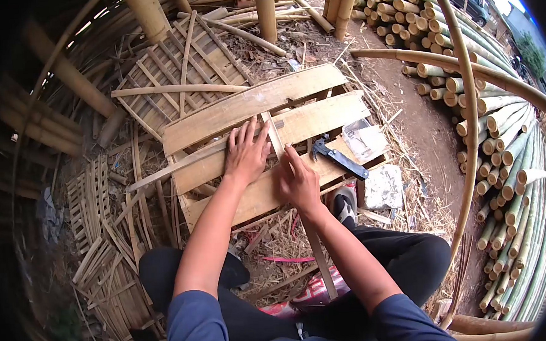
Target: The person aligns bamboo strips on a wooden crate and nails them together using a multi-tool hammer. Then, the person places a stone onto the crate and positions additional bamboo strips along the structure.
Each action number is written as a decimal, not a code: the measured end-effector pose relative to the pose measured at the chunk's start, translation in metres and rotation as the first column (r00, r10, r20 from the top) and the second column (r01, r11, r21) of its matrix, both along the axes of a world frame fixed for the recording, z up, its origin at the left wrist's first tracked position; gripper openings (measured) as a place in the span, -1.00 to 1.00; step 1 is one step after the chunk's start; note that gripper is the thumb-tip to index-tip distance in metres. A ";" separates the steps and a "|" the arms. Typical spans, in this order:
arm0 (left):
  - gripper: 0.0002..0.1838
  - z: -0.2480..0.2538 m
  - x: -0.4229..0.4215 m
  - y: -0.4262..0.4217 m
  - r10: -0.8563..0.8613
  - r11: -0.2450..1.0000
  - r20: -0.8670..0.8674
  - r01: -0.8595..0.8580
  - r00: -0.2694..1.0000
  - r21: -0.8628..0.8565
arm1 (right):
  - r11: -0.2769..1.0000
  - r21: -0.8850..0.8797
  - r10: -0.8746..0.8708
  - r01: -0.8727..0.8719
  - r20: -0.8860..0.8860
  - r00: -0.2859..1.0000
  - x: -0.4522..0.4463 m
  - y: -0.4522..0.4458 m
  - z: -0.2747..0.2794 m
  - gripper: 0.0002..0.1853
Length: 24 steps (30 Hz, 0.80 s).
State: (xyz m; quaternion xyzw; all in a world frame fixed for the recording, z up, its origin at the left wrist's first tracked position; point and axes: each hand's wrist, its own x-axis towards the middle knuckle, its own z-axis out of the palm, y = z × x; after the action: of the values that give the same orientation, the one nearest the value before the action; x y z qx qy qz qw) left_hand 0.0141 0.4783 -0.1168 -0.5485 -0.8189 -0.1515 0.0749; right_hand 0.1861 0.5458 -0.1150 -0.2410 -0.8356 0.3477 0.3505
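Two flat bamboo strips cross on a low slatted wooden table. One bamboo strip (pixel 178 167) runs from the left edge under my left hand (pixel 245 156), whose fingers are stretched out and press flat on it near the crossing. The other bamboo strip (pixel 274 135) comes down from the table's middle, passes under my right hand (pixel 300 180) and continues between my legs. My right hand's fingers are closed on this strip, just below the crossing. Right of that hand lies a hammer (pixel 342 159) with a dark handle. The underside of both hands is hidden.
The slatted table (pixel 249 102) has gaps between its boards. A clear plastic box (pixel 360 136) sits at its right edge, with a whitish block (pixel 382 187) beside it. Stacked bamboo poles (pixel 506 148) fill the right. Bamboo lattice panels (pixel 171 70) lie behind. A curved pole (pixel 470 125) arches nearby.
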 end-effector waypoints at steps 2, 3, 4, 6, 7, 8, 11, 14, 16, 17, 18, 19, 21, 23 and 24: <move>-0.42 0.001 0.001 0.001 0.000 1.000 0.013 -0.001 1.000 0.023 | 1.000 0.025 -0.018 0.019 -0.009 1.000 0.001 0.000 -0.001 -0.39; -0.43 0.001 0.001 0.000 0.003 0.999 0.021 -0.003 1.000 0.034 | 0.999 0.036 -0.009 0.010 -0.039 0.999 0.001 0.001 -0.002 -0.39; -0.44 0.002 -0.001 0.000 -0.005 0.998 0.039 0.003 0.999 0.056 | 0.999 0.045 0.003 0.001 -0.070 0.998 0.000 0.001 -0.002 -0.38; -0.47 0.003 -0.003 0.000 -0.018 0.995 0.075 0.011 0.997 0.099 | 0.999 0.053 0.008 -0.004 -0.078 0.997 0.000 0.000 -0.002 -0.38; -0.51 0.008 -0.001 0.001 -0.021 0.987 0.049 0.013 0.999 0.157 | 0.999 0.051 -0.001 0.004 -0.057 0.998 0.000 0.000 -0.002 -0.38; -0.54 0.014 0.000 0.002 -0.022 0.976 0.023 0.016 1.000 0.215 | 0.999 0.049 -0.009 0.011 -0.034 0.999 0.001 0.000 0.000 -0.38; -0.68 0.023 0.004 0.009 -0.100 0.935 0.161 0.037 0.982 0.353 | 0.996 0.091 -0.012 0.015 -0.041 0.999 0.001 0.001 -0.005 -0.37; -0.78 0.022 0.004 0.026 -0.162 0.914 0.478 -0.051 0.863 0.402 | 0.995 0.102 0.014 -0.008 -0.058 0.998 0.000 0.002 -0.007 -0.37; -0.72 0.032 0.002 0.031 -0.072 0.970 0.584 -0.079 0.808 0.229 | 0.995 0.103 0.020 -0.017 -0.032 0.999 0.000 0.002 -0.005 -0.36; -0.72 0.041 0.003 0.030 -0.041 0.987 0.631 -0.066 0.775 0.146 | 0.994 0.104 0.023 -0.020 -0.018 1.000 0.000 0.001 -0.005 -0.36; -0.71 0.050 0.004 0.028 -0.005 0.997 0.673 -0.050 0.740 0.062 | 0.995 0.094 0.028 -0.027 -0.012 1.000 0.001 0.001 -0.004 -0.36; -0.71 0.054 0.003 0.029 0.035 0.999 0.709 -0.028 0.704 -0.021 | 0.996 0.085 0.033 -0.032 -0.008 0.999 0.001 0.001 -0.003 -0.37; -0.71 0.054 0.000 0.030 0.049 0.999 0.739 -0.030 0.672 -0.039 | 0.997 0.076 0.030 -0.030 0.001 1.000 0.001 0.002 -0.003 -0.38; -0.72 0.051 0.001 0.032 0.048 0.999 0.778 -0.024 0.626 -0.042 | 0.997 0.074 0.017 -0.018 0.015 1.000 0.002 0.001 -0.003 -0.39; -0.73 0.049 0.001 0.032 0.040 0.999 0.802 -0.022 0.596 -0.034 | 0.997 0.075 0.020 -0.020 -0.001 1.000 0.002 0.000 -0.003 -0.40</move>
State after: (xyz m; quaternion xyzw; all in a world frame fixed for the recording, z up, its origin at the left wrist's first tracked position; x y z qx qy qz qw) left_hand 0.0153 0.5104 -0.0676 -0.4085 -0.7761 -0.3722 -0.3038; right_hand 0.1877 0.5461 -0.1184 -0.2191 -0.8501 0.3198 0.3564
